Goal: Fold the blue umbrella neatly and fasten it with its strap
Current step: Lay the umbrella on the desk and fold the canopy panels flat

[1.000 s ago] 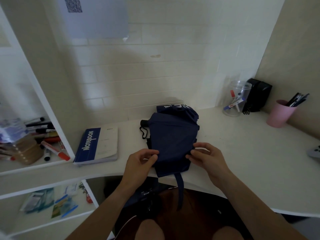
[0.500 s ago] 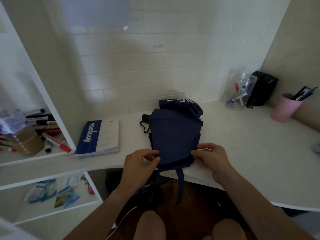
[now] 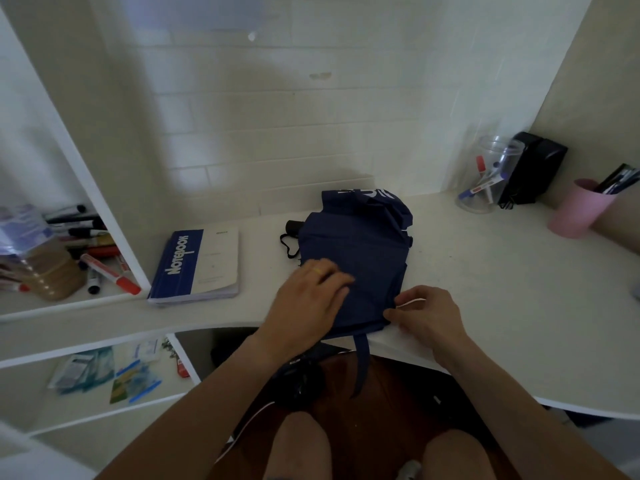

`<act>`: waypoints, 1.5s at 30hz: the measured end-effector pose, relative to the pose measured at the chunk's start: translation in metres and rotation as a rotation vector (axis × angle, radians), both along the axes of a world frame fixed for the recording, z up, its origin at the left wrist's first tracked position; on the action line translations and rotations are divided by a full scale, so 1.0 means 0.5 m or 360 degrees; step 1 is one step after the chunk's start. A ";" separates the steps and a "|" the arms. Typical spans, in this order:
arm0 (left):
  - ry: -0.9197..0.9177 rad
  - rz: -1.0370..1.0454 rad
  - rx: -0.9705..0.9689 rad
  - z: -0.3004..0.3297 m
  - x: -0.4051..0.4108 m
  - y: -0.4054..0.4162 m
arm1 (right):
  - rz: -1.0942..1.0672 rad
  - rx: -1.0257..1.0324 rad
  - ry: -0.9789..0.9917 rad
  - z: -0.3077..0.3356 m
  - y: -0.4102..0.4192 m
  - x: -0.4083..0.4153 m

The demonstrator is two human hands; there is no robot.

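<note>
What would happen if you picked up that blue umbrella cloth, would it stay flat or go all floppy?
Probably floppy: the blue umbrella lies in soft, creased folds on the desk, and its strap dangles limply over the edge. It likely unfolds if lifted carelessly, since the left hand presses it flat. It looks light for its size.

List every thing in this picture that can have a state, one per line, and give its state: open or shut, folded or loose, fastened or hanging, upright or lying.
Blue umbrella: collapsed, canopy lying flattened on the desk, not yet rolled.
Strap: unfastened, hanging over the desk edge.
Left hand: open, palm flat on the canopy.
Right hand: pinching the canopy's right edge.
Notebook: shut, lying flat.
Pink cup: upright, holding pens.
Clear jar: lidless, markers inside.
</note>
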State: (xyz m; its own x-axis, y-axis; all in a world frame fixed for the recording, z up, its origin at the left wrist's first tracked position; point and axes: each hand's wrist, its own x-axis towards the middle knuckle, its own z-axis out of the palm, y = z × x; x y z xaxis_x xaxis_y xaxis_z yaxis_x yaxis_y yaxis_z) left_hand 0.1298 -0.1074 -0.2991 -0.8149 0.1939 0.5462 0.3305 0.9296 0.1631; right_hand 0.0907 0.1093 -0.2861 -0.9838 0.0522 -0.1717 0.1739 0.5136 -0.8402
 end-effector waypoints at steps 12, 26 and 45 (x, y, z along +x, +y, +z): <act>-0.0547 -0.0044 -0.0420 -0.076 -0.016 -0.009 | -0.0073 -0.0198 -0.0110 0.010 0.002 -0.015; -0.0556 -0.0063 -0.0433 -0.075 -0.007 -0.018 | 0.1191 0.1004 0.1182 -0.033 -0.034 -0.053; -0.0669 -0.0103 -0.0558 -0.047 -0.016 -0.107 | 0.1467 0.1370 0.0696 -0.061 0.027 -0.087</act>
State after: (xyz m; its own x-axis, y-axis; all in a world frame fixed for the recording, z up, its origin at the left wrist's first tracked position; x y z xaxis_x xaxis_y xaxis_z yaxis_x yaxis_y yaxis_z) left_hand 0.1216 -0.1611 -0.3227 -0.9293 0.3628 0.0698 0.3621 0.9319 -0.0225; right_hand 0.0473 0.1229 -0.3165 -0.6834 -0.7253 -0.0833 -0.7199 0.6885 -0.0884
